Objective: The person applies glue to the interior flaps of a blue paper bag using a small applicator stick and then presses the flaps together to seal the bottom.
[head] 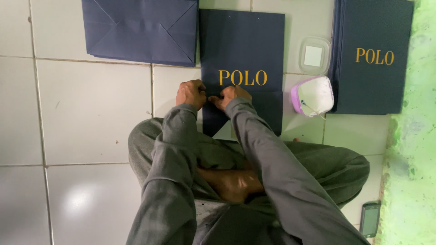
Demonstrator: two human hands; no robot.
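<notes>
My left hand [191, 94] and my right hand [230, 96] sit close together, knuckles up, both pinching the lower fold of a flat navy paper bag [243, 54] that lies on the white tiled floor [91, 104] straight ahead of my crossed legs. The fingers of both hands are curled down onto the paper, nearly touching each other at the crease. The bag bears gold lettering just above my fingers, and its bottom end is folded into a point near my knees.

To the upper left lies another navy bag [141, 29], turned over so its folded bottom flaps show. On the right lies a stack of finished navy bags [372, 59], with gold lettering on top. Between that stack and my bag stands a small purple tub of white paste [312, 96], and just above it lies its clear lid [314, 55]. A dark phone [370, 219] lies by the green wall [411, 159], lower right.
</notes>
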